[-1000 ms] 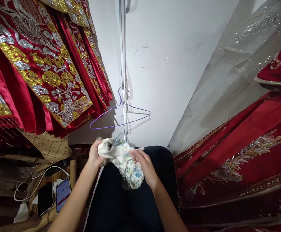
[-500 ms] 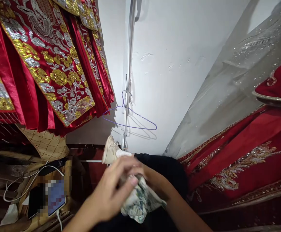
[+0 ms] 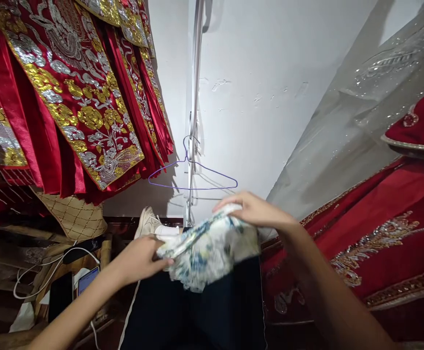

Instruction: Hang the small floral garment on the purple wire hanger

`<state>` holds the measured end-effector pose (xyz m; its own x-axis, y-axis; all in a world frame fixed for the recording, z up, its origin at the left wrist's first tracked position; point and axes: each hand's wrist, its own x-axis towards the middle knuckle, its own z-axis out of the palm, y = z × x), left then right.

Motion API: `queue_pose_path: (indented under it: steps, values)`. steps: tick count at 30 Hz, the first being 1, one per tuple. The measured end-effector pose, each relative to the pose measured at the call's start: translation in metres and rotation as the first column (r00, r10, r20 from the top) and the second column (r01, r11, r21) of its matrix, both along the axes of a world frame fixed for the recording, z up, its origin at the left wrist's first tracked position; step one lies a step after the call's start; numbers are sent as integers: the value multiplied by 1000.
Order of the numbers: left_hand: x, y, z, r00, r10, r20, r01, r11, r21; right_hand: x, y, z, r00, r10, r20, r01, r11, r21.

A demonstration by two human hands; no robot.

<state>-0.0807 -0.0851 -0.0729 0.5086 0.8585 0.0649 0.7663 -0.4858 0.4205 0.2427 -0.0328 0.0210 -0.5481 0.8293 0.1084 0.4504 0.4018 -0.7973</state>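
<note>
A small white cloth with a blue and green flower print point(image 3: 212, 248) is stretched between my two hands above my lap in dark trousers point(image 3: 197, 316). My left hand point(image 3: 139, 257) pinches its lower left corner. My right hand point(image 3: 255, 210) is raised higher and grips the cloth's upper right edge. Both hands are closed on the fabric. A beige shoe point(image 3: 146, 224) on my foot shows just behind my left hand.
A purple wire hanger point(image 3: 193, 175) hangs on a metal pole point(image 3: 193, 121) against the white wall. Red garments with gold and silver embroidery point(image 3: 69, 97) hang at left, more red embroidered fabric point(image 3: 372, 233) at right. Two phones with cables point(image 3: 73, 289) lie at lower left.
The cloth was bunched between both hands over my lap; now it is spread out, my right hand having risen up and right and my left hand moved left.
</note>
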Motion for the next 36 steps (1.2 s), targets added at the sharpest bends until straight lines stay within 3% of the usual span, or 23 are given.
queue_pose_path:
  steps: [2,4,5,7,11,14,20,24,27,29,31,33,35,36]
  values:
    - [-16,13,14,997,70,-33,-69,998,9,-14,38,-19,979,-175,-101,190,968,164]
    - [-23,22,18,990,127,-62,-128,992,-4,-35,74,-47,939,-310,-150,336,920,204]
    - [-24,26,16,985,156,-78,-157,988,-1,-46,88,-62,905,-394,-158,420,888,190]
    - [-25,33,2,968,220,-124,-216,975,41,-60,105,-91,886,-437,-154,459,871,174]
    - [-29,54,-29,931,299,-210,-280,953,116,-55,105,-122,878,-456,-146,476,863,169]
    - [-37,78,-31,929,329,-171,-302,939,163,-36,94,-119,884,-449,-129,465,874,144]
    - [-38,110,-1,950,312,-21,-292,909,297,-10,81,-94,874,-473,-112,486,859,165]
    - [-24,112,16,963,111,247,-188,930,315,-12,65,-87,897,-430,-108,442,884,150]
    - [-6,114,30,854,-49,517,-94,965,246,-22,50,-83,942,-298,-151,319,937,143]
    - [4,117,41,818,-82,569,-54,975,217,-22,45,-78,956,-230,-183,263,947,183]
    - [8,120,51,854,-86,513,-25,978,205,-10,46,-72,930,-292,-223,344,906,248]
    - [5,123,59,885,-82,459,-6,982,186,12,56,-66,836,-452,-310,536,791,293]
    - [0,125,66,883,-81,463,9,987,157,38,71,-59,736,-572,-361,669,694,265]
    - [-2,125,70,881,-82,466,19,990,139,49,80,-56,723,-601,-342,684,691,232]
